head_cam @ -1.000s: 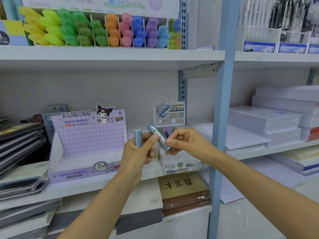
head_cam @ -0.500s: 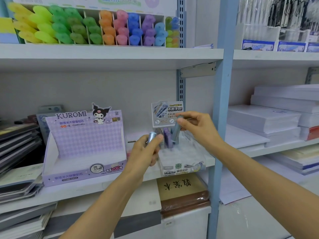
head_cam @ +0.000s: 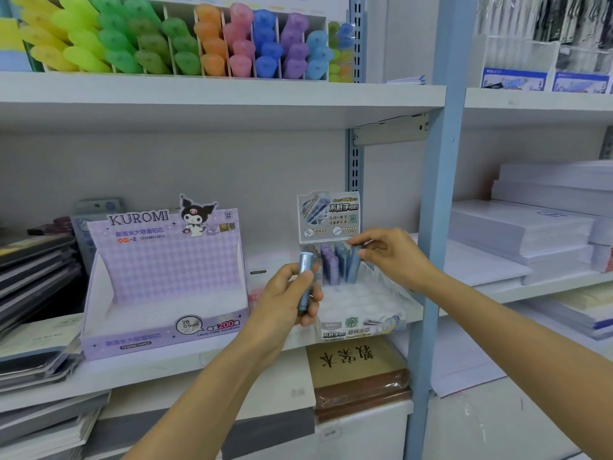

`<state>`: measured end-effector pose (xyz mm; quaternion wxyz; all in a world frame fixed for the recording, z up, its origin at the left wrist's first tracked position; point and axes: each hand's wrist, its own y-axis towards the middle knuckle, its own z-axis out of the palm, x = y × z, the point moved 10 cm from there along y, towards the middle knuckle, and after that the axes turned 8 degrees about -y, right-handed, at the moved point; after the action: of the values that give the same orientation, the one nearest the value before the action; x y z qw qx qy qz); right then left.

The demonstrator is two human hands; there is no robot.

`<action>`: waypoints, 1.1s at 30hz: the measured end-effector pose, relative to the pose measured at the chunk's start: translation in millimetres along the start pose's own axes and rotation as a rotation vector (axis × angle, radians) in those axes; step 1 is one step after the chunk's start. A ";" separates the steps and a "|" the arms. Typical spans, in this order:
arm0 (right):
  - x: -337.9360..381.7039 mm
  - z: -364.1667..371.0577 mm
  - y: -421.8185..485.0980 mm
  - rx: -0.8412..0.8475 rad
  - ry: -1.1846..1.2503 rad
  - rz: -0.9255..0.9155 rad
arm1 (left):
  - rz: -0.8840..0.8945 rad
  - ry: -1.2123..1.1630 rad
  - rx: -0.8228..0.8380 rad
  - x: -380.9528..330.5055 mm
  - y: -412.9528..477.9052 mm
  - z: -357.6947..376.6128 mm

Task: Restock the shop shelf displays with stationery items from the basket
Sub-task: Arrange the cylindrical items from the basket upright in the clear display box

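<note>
A small clear display tray of pencil-lead tubes stands on the middle shelf, with several purple and blue tubes upright at its back. My right hand pinches the top of a blue lead tube that stands upright in the tray's back rows. My left hand grips another blue-grey lead tube upright, just left of the tray. The basket is out of view.
An empty purple Kuromi display box sits left of the tray. Stacked notebooks fill the far left. A blue shelf upright rises right of the tray. White paper reams lie to the right. Coloured highlighters line the upper shelf.
My right hand carried its tube from in front of the tray to the back rows and stood it upright there. My left hand rose slightly with its tube.
</note>
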<state>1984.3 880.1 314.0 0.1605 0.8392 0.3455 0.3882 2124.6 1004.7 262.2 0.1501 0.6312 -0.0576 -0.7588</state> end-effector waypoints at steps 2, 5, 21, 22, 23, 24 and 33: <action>2.5 0.7 1.0 0.049 -0.021 -0.012 | -0.009 -0.011 -0.002 2.2 0.9 -1.1; 7.1 3.8 1.4 0.052 -0.009 -0.038 | -0.010 -0.005 0.002 4.8 3.0 -0.4; 32.5 -3.3 -14.4 -0.009 0.207 -0.122 | 0.035 0.035 0.036 1.2 2.9 6.4; 41.3 -1.0 -17.3 0.044 0.298 -0.130 | 0.043 0.040 0.037 -0.2 2.6 8.2; 49.8 3.3 -20.4 0.105 0.358 -0.142 | 0.054 0.049 0.035 -2.1 2.3 9.7; 57.3 7.7 -23.5 0.157 0.379 -0.160 | 0.065 0.058 0.029 -3.9 2.1 11.0; 54.4 8.4 -39.6 0.106 0.644 -0.076 | 0.160 -0.155 -0.166 -17.2 -0.7 -7.9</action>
<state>1997.7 946.5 316.8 0.0136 0.6668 0.4294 0.6089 2135.0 1011.3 276.6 0.2570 0.5495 -0.0560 -0.7930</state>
